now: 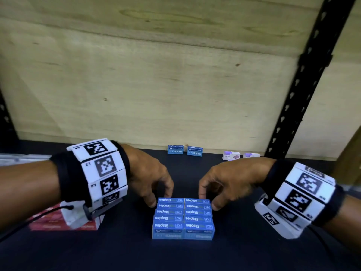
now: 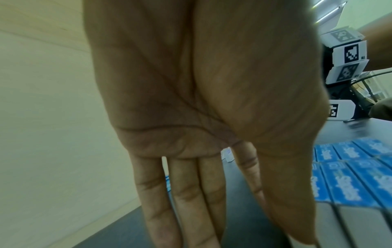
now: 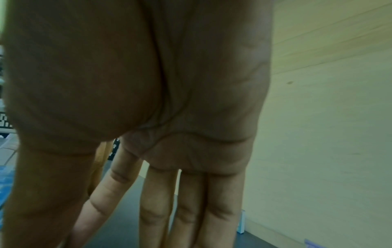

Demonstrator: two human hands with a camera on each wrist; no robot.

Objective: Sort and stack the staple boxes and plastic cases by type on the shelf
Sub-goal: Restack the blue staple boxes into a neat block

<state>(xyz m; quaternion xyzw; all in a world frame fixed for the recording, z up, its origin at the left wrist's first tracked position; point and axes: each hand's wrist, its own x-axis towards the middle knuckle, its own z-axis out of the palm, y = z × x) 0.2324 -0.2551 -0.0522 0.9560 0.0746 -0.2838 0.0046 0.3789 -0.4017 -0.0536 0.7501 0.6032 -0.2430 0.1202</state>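
A block of blue staple boxes (image 1: 183, 219) stands mid-shelf in two side-by-side rows, labels up. My left hand (image 1: 160, 196) touches its far left corner, thumb on the left side and fingers behind it. My right hand (image 1: 208, 198) touches the far right corner the same way. The left wrist view shows straight fingers (image 2: 191, 201) beside the blue boxes (image 2: 350, 176). The right wrist view shows straight fingers (image 3: 191, 209) too. Two more blue staple boxes (image 1: 175, 149) (image 1: 194, 151) stand at the back wall. Two white and purple plastic cases (image 1: 231, 155) (image 1: 252, 155) lie right of them.
A red box (image 1: 48, 222) lies under my left wrist, with pale flat cases (image 1: 19, 158) behind it at the far left. The dark shelf (image 1: 117, 251) ends at a wooden back wall. A black perforated upright (image 1: 304, 90) rises at the right.
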